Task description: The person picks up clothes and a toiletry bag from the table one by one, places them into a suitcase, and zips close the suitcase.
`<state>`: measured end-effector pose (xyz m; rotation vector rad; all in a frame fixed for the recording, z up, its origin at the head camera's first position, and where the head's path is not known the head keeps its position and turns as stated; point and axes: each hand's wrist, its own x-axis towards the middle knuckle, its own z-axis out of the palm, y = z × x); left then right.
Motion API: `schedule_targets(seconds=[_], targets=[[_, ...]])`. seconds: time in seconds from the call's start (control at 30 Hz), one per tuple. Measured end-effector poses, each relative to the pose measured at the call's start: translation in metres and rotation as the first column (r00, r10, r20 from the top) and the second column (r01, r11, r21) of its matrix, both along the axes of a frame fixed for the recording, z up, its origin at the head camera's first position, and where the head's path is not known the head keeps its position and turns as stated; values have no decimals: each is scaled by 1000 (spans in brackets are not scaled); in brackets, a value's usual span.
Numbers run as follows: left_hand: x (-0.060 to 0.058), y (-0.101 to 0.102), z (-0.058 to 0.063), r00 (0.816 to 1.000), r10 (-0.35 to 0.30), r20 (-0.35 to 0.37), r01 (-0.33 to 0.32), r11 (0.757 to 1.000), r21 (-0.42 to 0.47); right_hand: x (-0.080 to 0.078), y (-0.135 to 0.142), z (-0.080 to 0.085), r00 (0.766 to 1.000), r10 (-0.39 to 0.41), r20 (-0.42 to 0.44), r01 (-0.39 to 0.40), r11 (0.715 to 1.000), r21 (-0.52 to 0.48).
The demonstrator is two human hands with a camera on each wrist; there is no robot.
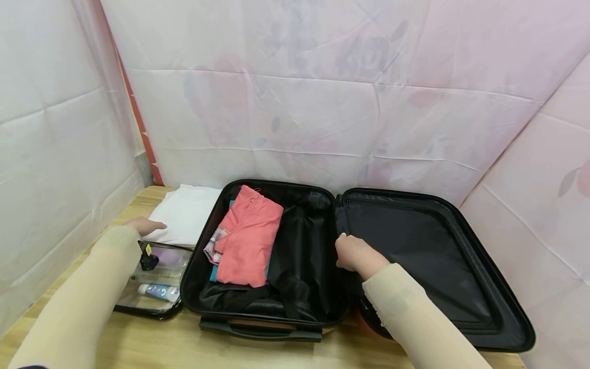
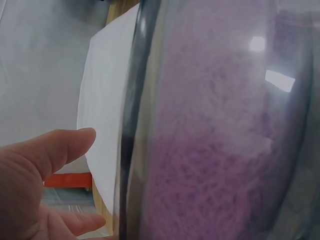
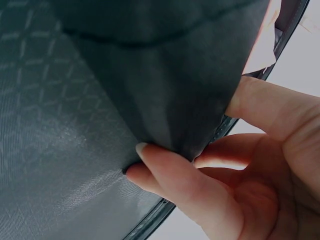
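Note:
A black suitcase (image 1: 306, 256) lies spread open, its lid (image 1: 415, 261) folded out to the right. Folded coral clothing (image 1: 251, 238) rests in the left part, over blue and patterned cloth. My right hand (image 1: 357, 253) is at the hinge side, where thumb and fingers pinch a fold of dark lining fabric (image 3: 165, 95). To the left of the suitcase, my left hand (image 1: 146, 225) has its thumb stretched out over a folded white cloth (image 1: 184, 215). Just under that wrist is a clear black-edged pouch (image 1: 161, 302); its purple item (image 2: 210, 170) fills much of the left wrist view.
Inside the pouch lies a blue and white tube (image 1: 159, 292). The suitcase handle (image 1: 260, 332) faces the front of the wooden table (image 1: 221, 353). Pale curtains (image 1: 313, 102) hang behind and at both sides, close to the suitcase's back edge.

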<state>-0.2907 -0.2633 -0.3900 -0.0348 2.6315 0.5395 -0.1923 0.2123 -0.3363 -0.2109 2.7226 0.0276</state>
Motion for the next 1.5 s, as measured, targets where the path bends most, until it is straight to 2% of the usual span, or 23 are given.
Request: schedule_targets(seconds=[0.43, 0.8, 1.03, 1.2, 1.5], targets=[[-6, -3, -8, 999, 9, -33, -9, 1000, 1, 0, 3, 2, 1000, 6, -13, -6, 1000, 3], [-5, -5, -4, 994, 74, -84, -72, 997, 26, 0, 3, 3, 1000, 10, -16, -10, 1000, 0], [-15, -14, -10, 996, 56, -76, -56, 998, 9, 1, 1, 1, 999, 23, -28, -22, 1000, 12], [-20, -19, -14, 995, 79, -67, -78, 997, 16, 1, 0, -1, 999, 32, -40, -32, 999, 11], [-19, -14, -18, 984, 107, -144, -97, 993, 71, 1, -2, -1, 998, 38, -41, -37, 999, 29]])
